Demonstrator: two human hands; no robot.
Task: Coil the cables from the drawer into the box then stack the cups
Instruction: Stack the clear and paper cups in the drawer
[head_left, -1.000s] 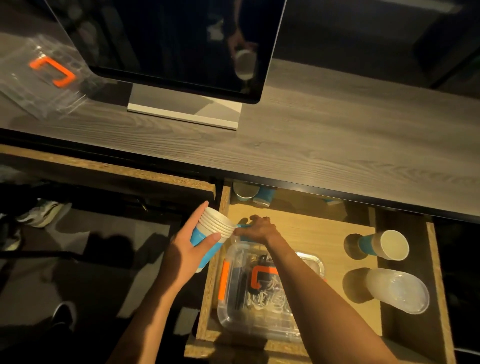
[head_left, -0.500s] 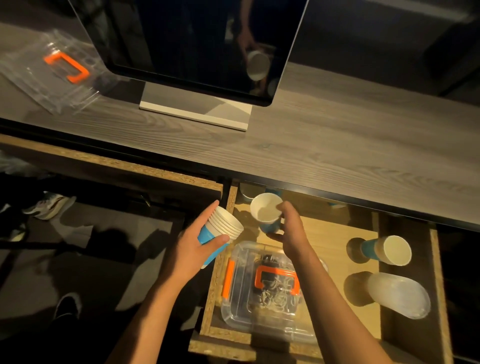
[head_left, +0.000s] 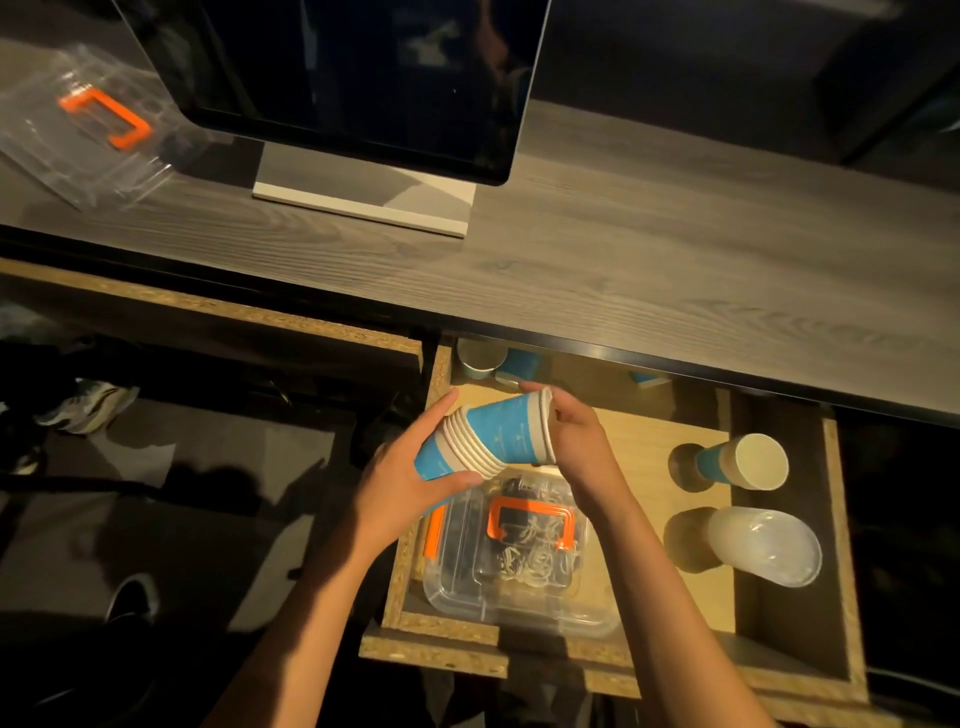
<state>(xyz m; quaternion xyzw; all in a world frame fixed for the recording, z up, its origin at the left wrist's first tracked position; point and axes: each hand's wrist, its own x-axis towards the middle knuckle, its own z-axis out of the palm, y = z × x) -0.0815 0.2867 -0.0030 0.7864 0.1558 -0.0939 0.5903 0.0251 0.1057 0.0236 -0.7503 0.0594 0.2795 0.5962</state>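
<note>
L hand (head_left: 402, 480) fingers round cup stack (head_left: 457, 449), R hand (head_left: 574, 441) fingers clamped on top cup (head_left: 511, 434), above box (head_left: 519, 561).

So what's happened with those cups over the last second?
The right hand picked a blue cup out of the drawer, carried it left and is now pushing it into the stack that the left hand holds. The left hand kept its grip throughout. The box of cables, the upright cup and the clear cup on the right stayed put.
</note>
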